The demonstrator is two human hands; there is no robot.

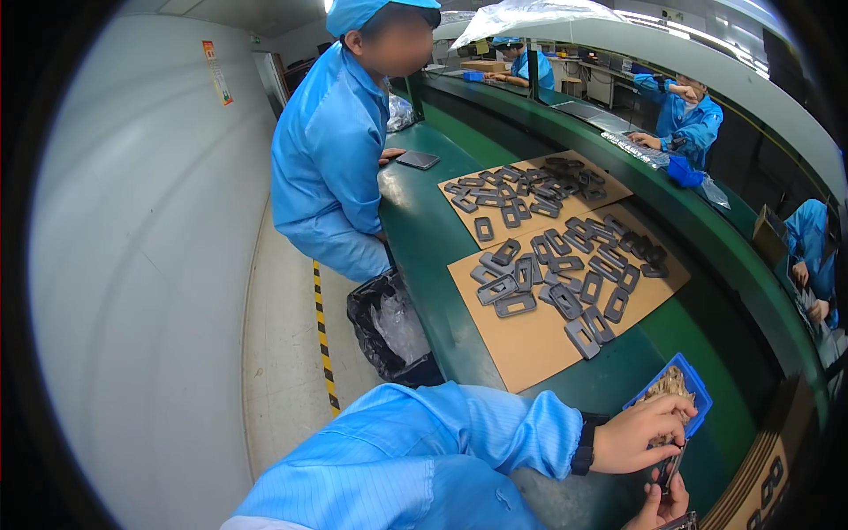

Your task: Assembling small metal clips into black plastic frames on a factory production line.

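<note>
My left hand point(638, 435), with a black band at its wrist, reaches over the near edge of a blue bin point(704, 399) filled with tan, thin pieces point(671, 383). Its fingers are bent down onto a small dark part point(669, 468) with shiny edges. From below, my right hand point(664, 507) grips the same part between thumb and fingers. The part's exact kind is hard to make out, since my fingers cover much of it. Another dark edge shows beside my right hand at the bottom of the view.
Dark grey rectangular frames point(565, 300) lie scattered on two cardboard sheets point(495, 344) on the green bench point(424, 291). A co-worker point(331, 150) stands at the left near a flat dark device point(418, 160). Below is a black-lined bin point(362, 314); cardboard point(764, 459) stands at right.
</note>
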